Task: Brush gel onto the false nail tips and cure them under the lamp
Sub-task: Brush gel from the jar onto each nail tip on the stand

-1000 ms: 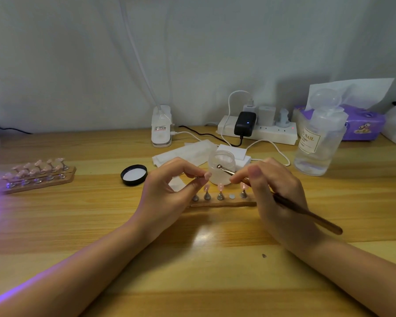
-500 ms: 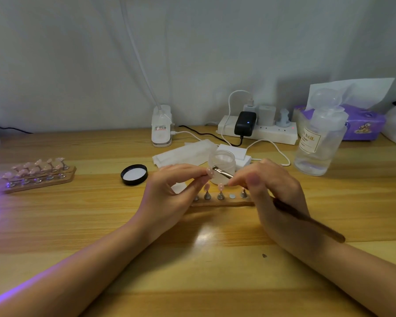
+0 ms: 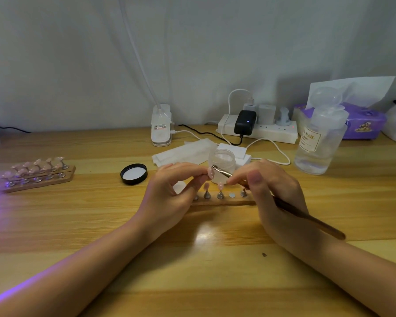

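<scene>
While our left hand (image 3: 169, 193) pinches a pink nail tip (image 3: 210, 172) above the wooden holder strip (image 3: 222, 200) mid-desk, our right hand (image 3: 274, 193) pinches the gel brush (image 3: 284, 205), its metal end touching that tip.

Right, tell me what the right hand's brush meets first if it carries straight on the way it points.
Probably the pink false nail tip pinched by the left hand; the brush points at it, though depth is unclear.

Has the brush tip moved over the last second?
Yes. The brush tip has moved left across the jar, toward the nail tip pinched by the left hand.
</scene>
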The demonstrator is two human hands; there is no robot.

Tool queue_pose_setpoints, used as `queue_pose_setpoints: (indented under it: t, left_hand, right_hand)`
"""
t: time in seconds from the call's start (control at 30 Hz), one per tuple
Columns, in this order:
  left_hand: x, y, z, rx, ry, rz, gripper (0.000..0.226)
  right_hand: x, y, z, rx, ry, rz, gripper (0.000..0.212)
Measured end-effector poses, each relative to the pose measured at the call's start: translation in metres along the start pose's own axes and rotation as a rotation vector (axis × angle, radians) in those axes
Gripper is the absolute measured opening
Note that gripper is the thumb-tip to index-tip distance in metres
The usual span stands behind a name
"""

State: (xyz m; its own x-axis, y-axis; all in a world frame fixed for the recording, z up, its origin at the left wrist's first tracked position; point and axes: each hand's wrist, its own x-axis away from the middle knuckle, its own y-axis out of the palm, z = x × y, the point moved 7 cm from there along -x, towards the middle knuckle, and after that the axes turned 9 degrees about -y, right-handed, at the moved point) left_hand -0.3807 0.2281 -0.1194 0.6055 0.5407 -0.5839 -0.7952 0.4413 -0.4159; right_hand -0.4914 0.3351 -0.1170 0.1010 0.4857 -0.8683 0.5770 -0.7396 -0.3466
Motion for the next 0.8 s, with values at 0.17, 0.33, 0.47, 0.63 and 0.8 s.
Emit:
queue_pose_setpoints:
  t: [0.17,0.33,0.47,0.63,0.8]
  left_hand:
    - [-0.0023,0.0024,0.0001,0.009,-0.015,0.000,0.026]
    - [-0.0008,0.0020,-0.0020,0.014,-0.038,-0.028,0.022]
    - [-0.0015,0.0016,-0.0005,0.019,-0.038,-0.032,0.022]
    - [-0.0007,-0.0001,-0.0022,0.001,-0.047,-0.002,0.026]
    - [-0.0003,-0.0005,-0.0017,0.004,-0.042,-0.005,0.026]
  right_hand:
    - [0.0021,0.0007,-0.0006,-0.031,-0.015,-0.011,0.058]
    - [0.0003,-0.0054,-0.0009,-0.025,-0.010,0.053,0.048]
    - [-0.0012,0.0002,-0.0010,0.043,-0.031,-0.007,0.050]
    - [0.0013,0.0003,-0.0023,0.044,-0.061,0.003,0.058]
    - [0.0032,-0.0035,-0.0038,0.078,-0.094,0.032,0.058]
